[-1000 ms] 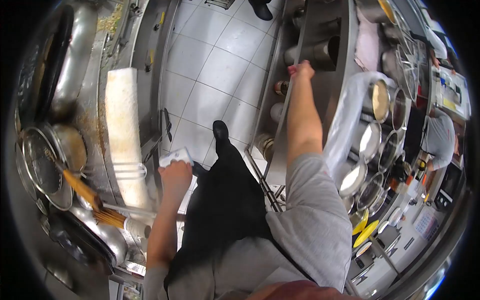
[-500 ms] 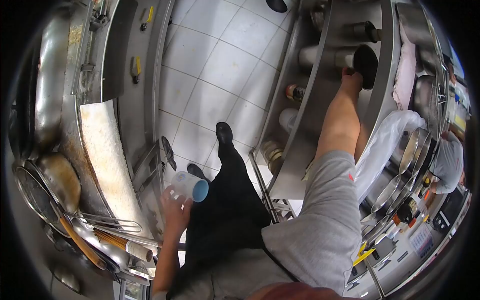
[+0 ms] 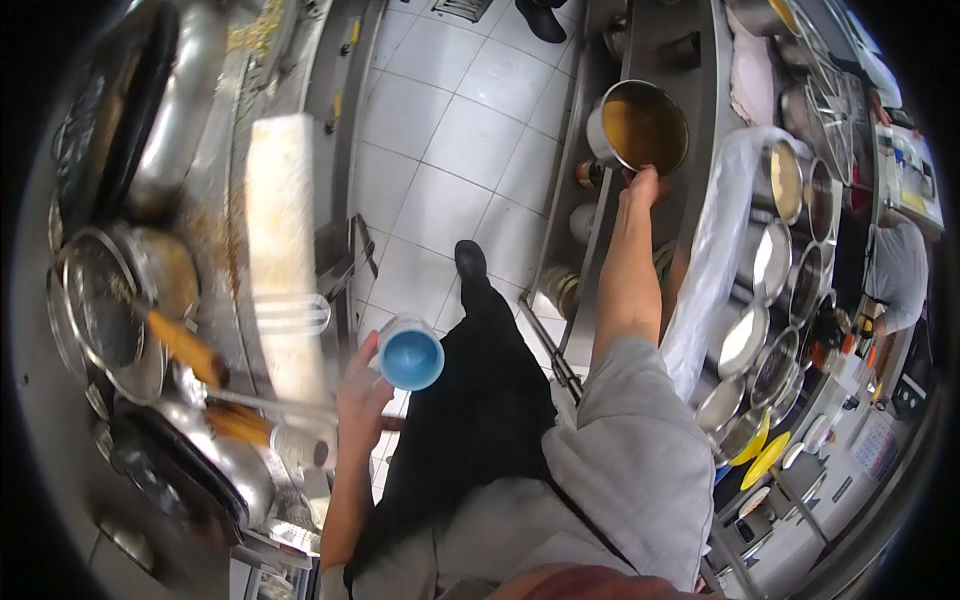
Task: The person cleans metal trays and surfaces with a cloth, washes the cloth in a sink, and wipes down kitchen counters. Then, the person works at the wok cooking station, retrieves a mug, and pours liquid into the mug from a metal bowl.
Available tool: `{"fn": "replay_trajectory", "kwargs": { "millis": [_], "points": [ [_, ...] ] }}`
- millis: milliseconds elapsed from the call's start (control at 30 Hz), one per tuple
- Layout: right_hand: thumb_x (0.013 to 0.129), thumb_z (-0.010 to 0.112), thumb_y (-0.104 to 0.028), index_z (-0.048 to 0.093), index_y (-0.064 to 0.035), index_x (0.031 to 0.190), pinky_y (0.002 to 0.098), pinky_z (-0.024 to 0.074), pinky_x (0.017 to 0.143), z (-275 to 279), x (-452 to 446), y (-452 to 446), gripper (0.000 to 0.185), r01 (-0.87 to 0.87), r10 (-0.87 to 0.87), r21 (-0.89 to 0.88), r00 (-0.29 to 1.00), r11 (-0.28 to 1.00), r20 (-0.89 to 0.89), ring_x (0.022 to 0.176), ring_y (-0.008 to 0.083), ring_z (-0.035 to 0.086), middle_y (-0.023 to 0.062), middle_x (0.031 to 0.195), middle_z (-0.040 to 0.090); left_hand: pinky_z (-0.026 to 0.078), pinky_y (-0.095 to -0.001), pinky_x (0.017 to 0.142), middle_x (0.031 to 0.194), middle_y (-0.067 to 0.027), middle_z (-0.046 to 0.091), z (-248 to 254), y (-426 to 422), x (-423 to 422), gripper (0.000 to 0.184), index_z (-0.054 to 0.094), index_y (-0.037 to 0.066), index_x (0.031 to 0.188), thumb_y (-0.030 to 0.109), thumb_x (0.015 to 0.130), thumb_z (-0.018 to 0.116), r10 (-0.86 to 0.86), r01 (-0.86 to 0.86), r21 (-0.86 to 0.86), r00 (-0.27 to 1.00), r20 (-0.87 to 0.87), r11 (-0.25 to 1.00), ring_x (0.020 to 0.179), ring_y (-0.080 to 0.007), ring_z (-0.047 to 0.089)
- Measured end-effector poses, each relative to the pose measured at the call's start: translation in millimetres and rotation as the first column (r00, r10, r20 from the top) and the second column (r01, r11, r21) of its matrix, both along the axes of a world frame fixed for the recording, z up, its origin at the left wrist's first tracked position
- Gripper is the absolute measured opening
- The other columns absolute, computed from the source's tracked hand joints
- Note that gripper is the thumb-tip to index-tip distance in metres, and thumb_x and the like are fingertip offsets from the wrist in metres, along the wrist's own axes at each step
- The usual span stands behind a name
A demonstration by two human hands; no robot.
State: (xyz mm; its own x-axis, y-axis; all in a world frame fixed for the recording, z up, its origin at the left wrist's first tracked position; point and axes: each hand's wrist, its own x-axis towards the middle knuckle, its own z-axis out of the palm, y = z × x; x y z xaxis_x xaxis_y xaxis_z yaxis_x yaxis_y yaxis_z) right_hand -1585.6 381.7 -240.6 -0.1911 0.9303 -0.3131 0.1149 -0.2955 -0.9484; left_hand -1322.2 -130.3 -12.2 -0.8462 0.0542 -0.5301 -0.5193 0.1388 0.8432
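Note:
My left hand is closed around a cup with a pale outside and a light blue inside. Its open mouth is turned up toward me, and it is over the floor beside my leg. At arm's length, my right hand grips a round metal pot at its near side. The pot is above the edge of the steel shelf unit, with its mouth facing me. Its inside looks amber-brown; whether that is liquid or a reflection I cannot tell.
On the left stands a steel cooking counter with a white folded cloth, a wire strainer and a bamboo brush. To the right, a steel shelf unit holds jars, and several metal pots line the counter. Another person stands farther right.
My right hand has brought the pot out from the shelf, leftward, and its amber-brown inside now shows. The cup in my left hand has moved right and tipped its mouth up toward me.

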Motion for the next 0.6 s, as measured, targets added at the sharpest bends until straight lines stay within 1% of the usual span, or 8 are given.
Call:
{"fn": "replay_trajectory", "kwargs": {
  "millis": [67,133,200,233,333,367,500,600],
  "points": [
    [0.076,0.060,-0.001,0.058,0.0057,0.091,0.0338,0.0598,0.051,40.4,37.4,-30.3,0.016,-0.158,0.157,-0.013,0.987,0.987,-0.034,0.062,0.0231,0.066,0.0141,0.085,0.065,0.047,-0.0310,0.090,0.147,-0.0202,0.041,21.7,-3.7,16.7,0.037,0.061,-0.011,0.114,0.014,0.087,0.061,0.128,-0.135,0.158,0.990,0.053,0.978,0.121,-0.0256,0.053],
    [0.077,0.059,-0.002,0.059,0.0050,0.089,0.0344,0.0602,0.053,75.2,73.1,-53.1,0.014,-0.294,0.294,-0.009,0.956,0.956,0.015,0.062,0.0225,0.066,0.0125,0.082,0.065,0.045,-0.0257,0.084,0.145,-0.0179,0.044,45.4,-5.1,37.0,0.012,0.062,-0.008,0.092,0.001,0.085,0.056,0.288,-0.276,0.261,0.958,-0.010,0.925,0.116,-0.0173,0.054],
    [0.077,0.057,-0.004,0.060,0.0044,0.078,0.0334,0.0589,0.052,135.6,108.0,-84.3,0.009,-0.446,0.422,0.109,0.886,0.888,0.191,0.058,0.0188,0.063,0.0098,0.074,0.063,0.044,-0.0258,0.083,0.141,-0.0173,0.049,54.3,-29.2,69.3,0.010,0.061,-0.005,0.081,0.000,0.086,0.054,0.198,-0.160,0.179,0.954,-0.225,0.971,0.116,-0.0154,0.053],
    [0.078,0.058,-0.005,0.060,0.0042,0.076,0.0327,0.0579,0.051,154.2,124.7,-94.4,0.009,-0.512,0.472,0.173,0.852,0.841,0.225,0.057,0.0179,0.062,0.0092,0.073,0.063,0.039,-0.0241,0.078,0.122,-0.0075,0.057,45.7,-46.1,87.6,0.020,0.065,-0.004,0.099,0.014,0.091,0.058,0.175,-0.124,0.196,0.946,-0.272,0.973,0.092,-0.0111,0.051],
    [0.075,0.059,-0.014,0.061,0.0054,0.067,0.0335,0.0506,0.047,212.3,165.0,-127.6,0.021,-0.624,0.584,0.353,0.780,0.697,0.225,0.049,0.0161,0.058,0.0092,0.060,0.061,0.044,-0.0259,0.081,0.134,-0.0150,0.054,75.4,-66.1,121.2,0.017,0.062,-0.003,0.078,0.005,0.090,0.055,0.267,-0.196,0.273,0.931,-0.251,0.942,0.108,-0.0164,0.057],
    [0.076,0.059,-0.015,0.062,0.0056,0.067,0.0337,0.0506,0.047,237.3,177.6,-136.9,0.022,-0.668,0.615,0.392,0.741,0.632,0.271,0.048,0.0159,0.058,0.0090,0.059,0.060,0.048,-0.0269,0.081,0.131,-0.0147,0.055,82.7,-73.0,131.2,0.019,0.063,-0.003,0.083,0.011,0.093,0.055,0.254,-0.177,0.271,0.925,-0.282,0.946,0.099,-0.0158,0.060],
    [0.077,0.059,-0.019,0.060,0.0039,0.064,0.0325,0.0487,0.045,347.3,226.1,-181.7,0.026,-0.765,0.671,0.512,0.617,0.390,0.411,0.045,0.0152,0.058,0.0087,0.052,0.058,0.055,-0.0338,0.086,0.131,-0.0137,0.054,89.7,-100.2,171.1,0.025,0.065,-0.003,0.104,0.019,0.098,0.054,0.317,-0.187,0.401,0.904,-0.286,0.897,0.098,-0.0164,0.063],
    [0.078,0.060,-0.020,0.060,0.0017,0.063,0.0315,0.0481,0.045,408.2,256.5,-209.2,0.026,-0.792,0.660,0.562,0.556,0.239,0.504,0.044,0.0151,0.059,0.0088,0.049,0.057,0.054,-0.0339,0.086,0.132,-0.0133,0.054,105.6,-111.0,197.1,0.024,0.066,-0.002,0.103,0.018,0.098,0.054,0.378,-0.258,0.378,0.880,-0.289,0.889,0.100,-0.0173,0.063]
  ]
}}
